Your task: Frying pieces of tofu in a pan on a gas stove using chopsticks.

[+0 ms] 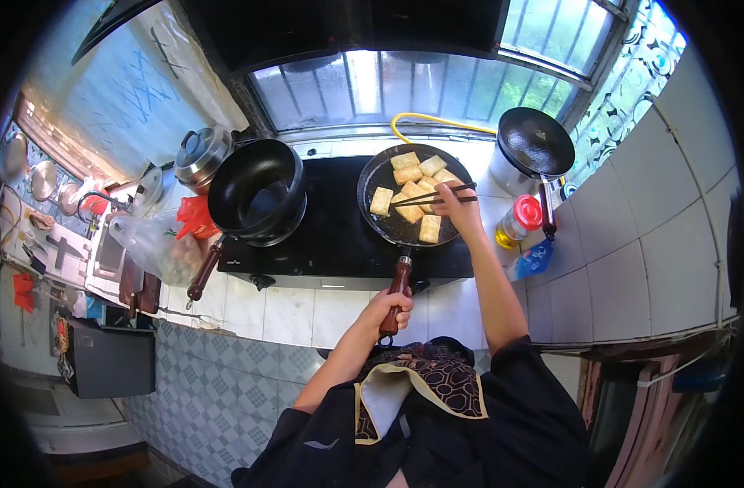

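Observation:
On the right side of the black gas stove sits a black frying pan [378, 229] with several browned tofu pieces [430, 229] in it. My left hand [389, 310] is closed around the pan's reddish-brown wooden handle [401, 277]. Over the pan's right edge, my right hand [457, 207] holds a pair of dark chopsticks [420, 200]. Their tips are among the tofu, just right of the leftmost piece [381, 200]; whether they touch it I cannot tell. The chopsticks' back ends stick out to the right of my fingers.
A deep black wok [250, 195] stands on the left burner of the stove [332, 244]. Farther right are another pan [535, 140] on a pot and a red-lidded oil jar [518, 221]. At left are a plastic bag [158, 250], a steel pot [204, 155] and a cleaver [132, 277].

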### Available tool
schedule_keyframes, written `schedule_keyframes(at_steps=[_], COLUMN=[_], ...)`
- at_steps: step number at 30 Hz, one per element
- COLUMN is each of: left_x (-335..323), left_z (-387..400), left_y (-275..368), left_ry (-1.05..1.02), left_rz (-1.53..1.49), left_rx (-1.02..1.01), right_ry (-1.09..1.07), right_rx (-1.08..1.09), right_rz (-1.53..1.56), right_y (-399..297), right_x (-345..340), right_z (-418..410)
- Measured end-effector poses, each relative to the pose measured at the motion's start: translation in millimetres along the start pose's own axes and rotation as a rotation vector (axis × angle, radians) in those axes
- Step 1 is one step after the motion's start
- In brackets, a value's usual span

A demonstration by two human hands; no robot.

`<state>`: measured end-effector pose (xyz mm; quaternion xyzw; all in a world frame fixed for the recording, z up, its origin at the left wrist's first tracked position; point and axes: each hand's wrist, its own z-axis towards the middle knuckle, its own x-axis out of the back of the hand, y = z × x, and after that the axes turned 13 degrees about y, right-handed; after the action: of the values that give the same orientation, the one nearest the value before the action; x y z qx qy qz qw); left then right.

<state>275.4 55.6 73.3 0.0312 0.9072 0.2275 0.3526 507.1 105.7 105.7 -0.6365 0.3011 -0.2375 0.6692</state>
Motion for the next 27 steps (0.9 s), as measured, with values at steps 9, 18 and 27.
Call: schedule_keyframes(at_steps=[9,18,27], left_x=[-1.5,-2.6,0.5], left_z=[-1.6,-3.0,-1.4], left_y=[2.4,2.1,2.7], left_ry=[0.018,0.022,0.018], left_rz=[0.011,0.02,-0.005], left_rx=[-0.012,0.0,0.007], right_ry=[0.125,0.135,0.008], right_rx=[-0.011,-0.009,0.03], right_rz=[-0.066,-0.033,-0.057], right_y=[-34.8,-5.3,-7.4], right_x=[36.6,20.7,6.9], right_z=[-24.0,-26.9,-29.1])
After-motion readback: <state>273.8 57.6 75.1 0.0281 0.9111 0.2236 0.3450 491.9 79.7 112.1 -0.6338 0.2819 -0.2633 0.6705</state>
